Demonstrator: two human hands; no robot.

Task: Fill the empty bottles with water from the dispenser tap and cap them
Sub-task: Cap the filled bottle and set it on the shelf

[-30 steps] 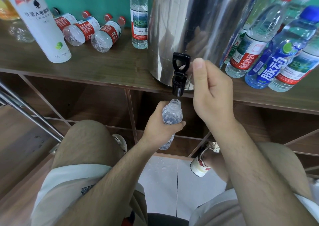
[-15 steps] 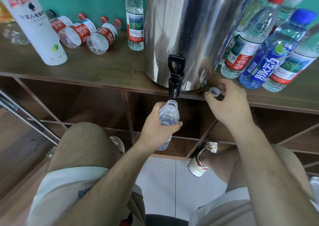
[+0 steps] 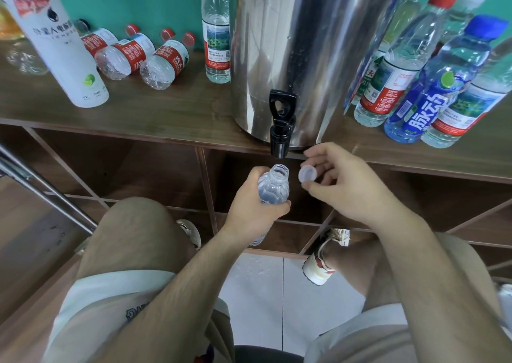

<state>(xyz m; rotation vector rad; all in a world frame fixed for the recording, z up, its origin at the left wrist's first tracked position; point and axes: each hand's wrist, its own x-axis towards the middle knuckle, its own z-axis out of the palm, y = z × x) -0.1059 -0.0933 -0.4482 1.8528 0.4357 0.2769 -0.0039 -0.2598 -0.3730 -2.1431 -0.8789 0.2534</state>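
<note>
Found left hand [image 3: 249, 210] fingers [image 3: 282, 204] curled round uncapped bottle [image 3: 273, 189] under tap [image 3: 280, 130]; right hand [image 3: 343, 185] fingers pinching translucent cap [image 3: 307, 174] just right of its mouth.

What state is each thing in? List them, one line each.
tap: no water running.
small bottle: uncapped, gripped by the left hand below the tap.
cap: off the bottle, pinched by the right hand.
lying bottles: red caps on, on their sides.

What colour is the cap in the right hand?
Translucent white cap, pinched by the right hand; head view.
</note>
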